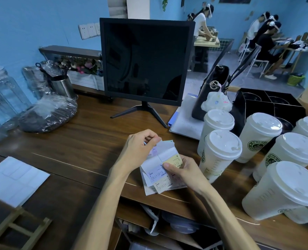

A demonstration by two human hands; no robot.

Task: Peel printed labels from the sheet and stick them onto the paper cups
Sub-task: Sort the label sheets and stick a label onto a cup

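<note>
At the centre of the frame, low down, both hands work over a label sheet (165,170) held above the front edge of the wooden counter (88,141). The right hand (183,168) grips the sheet from the right side, its thumb pressed flat on a yellow label (175,162) near the sheet's upper right. The left hand (140,147) is above and to the left of it, thumb and forefinger pinched on the curled top edge of the sheet, where a pale purple label (154,152) shows just beneath the fingers; whether the pinch is on a label or on the backing I cannot tell. More purple and yellow labels lie lower on the sheet.

The cups (220,156), white-lidded and printed with green logos, stand grouped along the right of the frame, the nearest one just beside the right hand. A dark monitor (146,60) stands at upper centre, with a black handbag (211,92) to its right. At lower left a white backing sheet (14,179) lies flat on the counter. At left sit a plastic-wrapped bundle (48,114) and a steel pot (63,86). People sit and stand at tables in the upper right.
</note>
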